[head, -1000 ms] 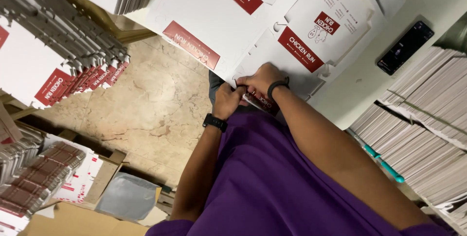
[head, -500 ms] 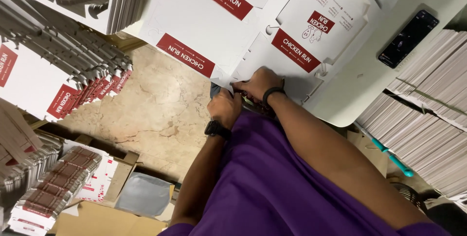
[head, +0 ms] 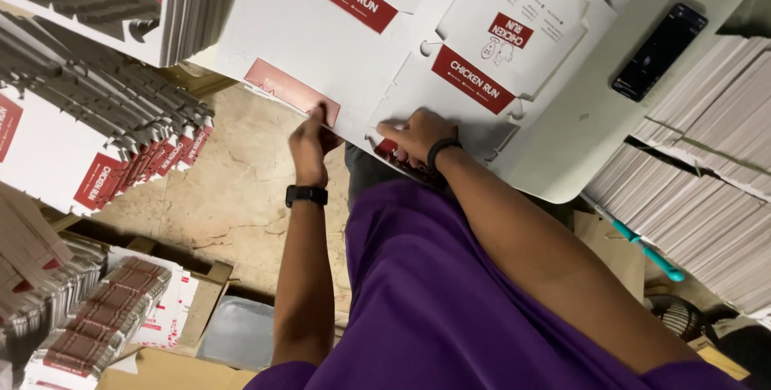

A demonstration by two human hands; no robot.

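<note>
Flat white carton blank point(head: 321, 44) with red panels, laid on the white table point(head: 578, 141); its near edge is pinched by the left hand point(head: 309, 137) at a red flap, and pressed flat by the right hand point(head: 414, 134), fingers closed on it

This was a packing room or small box-making workshop. Flat white carton blanks point(head: 450, 44) with red panels covered the tabletop point(head: 594, 141), and more stood in tight rows at the left point(head: 104, 125). Tall stacks of unfolded board point(head: 699, 173) rose on the right (edge on, sheet upon sheet). Below, open cardboard boxes point(head: 96, 318) held bundled folded cartons on a mottled stone floor point(head: 233, 197). A phone point(head: 658, 51) lay on the tabletop among the stock.
</note>
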